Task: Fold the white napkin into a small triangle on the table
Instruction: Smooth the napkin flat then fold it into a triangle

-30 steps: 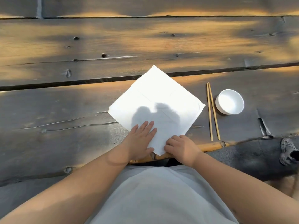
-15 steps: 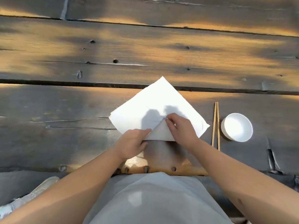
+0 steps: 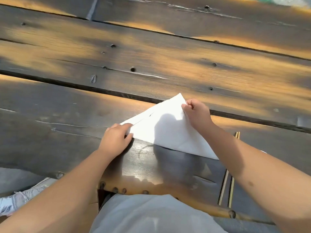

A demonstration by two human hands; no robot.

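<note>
The white napkin (image 3: pixel 168 130) lies on the dark wooden table (image 3: pixel 151 64) folded in half into a large triangle, its point away from me. My right hand (image 3: pixel 196 111) pinches the folded-over corner near the far tip. My left hand (image 3: pixel 116 137) presses the napkin's left corner flat with its fingers. My right forearm covers the napkin's right corner.
Two wooden chopsticks (image 3: pixel 226 189) lie to the right, partly under my right forearm. The table's near edge (image 3: pixel 151 190) runs just before my lap. A deep gap between planks (image 3: pixel 84 86) passes behind the napkin. A pale sack (image 3: pixel 21 197) lies low left.
My right hand carried the near corner up and over to the far corner, turning the diamond into a triangle. My left hand shifted to the left corner. The view moved; the bowl is out of sight.
</note>
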